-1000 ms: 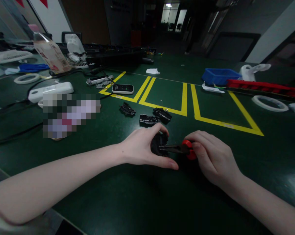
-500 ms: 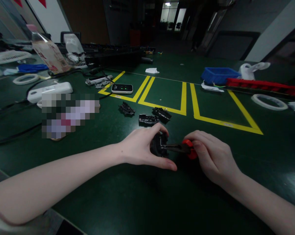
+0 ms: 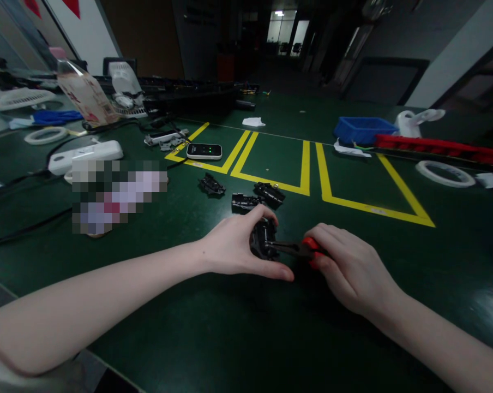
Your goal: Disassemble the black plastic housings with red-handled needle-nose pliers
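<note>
My left hand (image 3: 234,245) is curled around a dark plastic part (image 3: 263,240), thumb below it and fingers over its top. My right hand (image 3: 348,267) grips red-handled needle-nose pliers (image 3: 293,249). The pliers point left, and their tips touch the face of the plastic part; whether the jaws pinch anything there I cannot tell. Just beyond my left hand lie more black plastic parts: one (image 3: 245,202) right behind the fingers, another (image 3: 269,194) to its right, and a third (image 3: 211,184) further left.
Yellow tape outlines (image 3: 271,188) mark the green table (image 3: 246,338). A white device with green lights (image 3: 204,151) sits behind the parts. To the left are a power strip (image 3: 86,155) and bottle (image 3: 85,90); to the right, a blue bin (image 3: 365,130), red strip (image 3: 438,150) and tape roll (image 3: 445,174).
The plastic part has tilted slightly in my left hand. My right hand has shifted a little left, and the pliers' handles have turned, with the tips still at the part.
</note>
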`<state>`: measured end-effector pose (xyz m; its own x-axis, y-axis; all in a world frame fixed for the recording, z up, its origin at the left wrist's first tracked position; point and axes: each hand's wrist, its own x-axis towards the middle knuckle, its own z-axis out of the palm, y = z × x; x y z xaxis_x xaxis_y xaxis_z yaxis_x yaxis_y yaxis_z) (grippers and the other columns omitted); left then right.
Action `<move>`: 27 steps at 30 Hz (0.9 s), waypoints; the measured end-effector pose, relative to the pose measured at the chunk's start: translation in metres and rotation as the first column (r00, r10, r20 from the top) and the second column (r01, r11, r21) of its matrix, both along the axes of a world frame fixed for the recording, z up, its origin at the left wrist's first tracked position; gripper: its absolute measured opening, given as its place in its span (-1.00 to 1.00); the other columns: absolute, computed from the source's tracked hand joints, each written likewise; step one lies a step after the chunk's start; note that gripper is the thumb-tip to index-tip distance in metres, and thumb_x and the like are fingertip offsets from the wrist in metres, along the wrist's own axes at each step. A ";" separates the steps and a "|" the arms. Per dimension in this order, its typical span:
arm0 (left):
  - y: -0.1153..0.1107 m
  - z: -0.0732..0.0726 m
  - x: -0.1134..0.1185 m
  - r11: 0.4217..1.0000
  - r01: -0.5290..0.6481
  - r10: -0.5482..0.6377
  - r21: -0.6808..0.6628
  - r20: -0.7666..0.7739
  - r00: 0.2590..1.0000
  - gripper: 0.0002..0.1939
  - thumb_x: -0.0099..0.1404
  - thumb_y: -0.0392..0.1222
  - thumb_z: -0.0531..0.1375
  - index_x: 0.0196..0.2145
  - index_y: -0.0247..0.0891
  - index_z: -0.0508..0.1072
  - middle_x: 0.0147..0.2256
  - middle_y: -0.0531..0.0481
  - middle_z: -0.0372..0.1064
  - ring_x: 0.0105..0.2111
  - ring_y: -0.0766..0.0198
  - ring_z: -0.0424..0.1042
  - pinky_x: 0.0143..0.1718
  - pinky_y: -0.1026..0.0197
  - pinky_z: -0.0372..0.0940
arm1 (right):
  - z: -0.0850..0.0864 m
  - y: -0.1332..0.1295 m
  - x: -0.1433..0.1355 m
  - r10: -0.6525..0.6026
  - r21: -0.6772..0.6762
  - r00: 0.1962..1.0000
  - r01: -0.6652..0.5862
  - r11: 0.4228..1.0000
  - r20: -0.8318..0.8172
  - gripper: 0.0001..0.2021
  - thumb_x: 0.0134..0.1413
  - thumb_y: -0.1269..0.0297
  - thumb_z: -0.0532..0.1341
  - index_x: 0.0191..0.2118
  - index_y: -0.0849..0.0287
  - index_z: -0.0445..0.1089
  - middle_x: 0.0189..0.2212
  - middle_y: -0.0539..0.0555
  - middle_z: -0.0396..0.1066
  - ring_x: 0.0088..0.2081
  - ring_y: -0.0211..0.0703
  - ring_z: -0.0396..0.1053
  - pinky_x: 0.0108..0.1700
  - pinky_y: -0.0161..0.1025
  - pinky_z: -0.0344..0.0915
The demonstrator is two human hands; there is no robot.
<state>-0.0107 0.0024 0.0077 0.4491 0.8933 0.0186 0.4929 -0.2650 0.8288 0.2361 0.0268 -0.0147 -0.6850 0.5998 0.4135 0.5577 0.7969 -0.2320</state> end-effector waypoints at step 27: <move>0.010 -0.016 -0.004 0.985 -0.145 0.132 0.092 0.139 0.982 -0.51 0.17 -0.10 0.39 -0.02 -0.21 0.31 -0.04 -0.07 0.39 -0.05 0.11 0.44 -0.11 0.06 0.41 | 0.005 0.019 0.010 -0.294 0.076 0.932 0.284 0.956 0.210 -0.83 0.01 0.27 0.19 -0.25 0.17 0.40 -0.30 0.15 0.45 -0.30 -0.02 0.38 -0.28 -0.08 0.33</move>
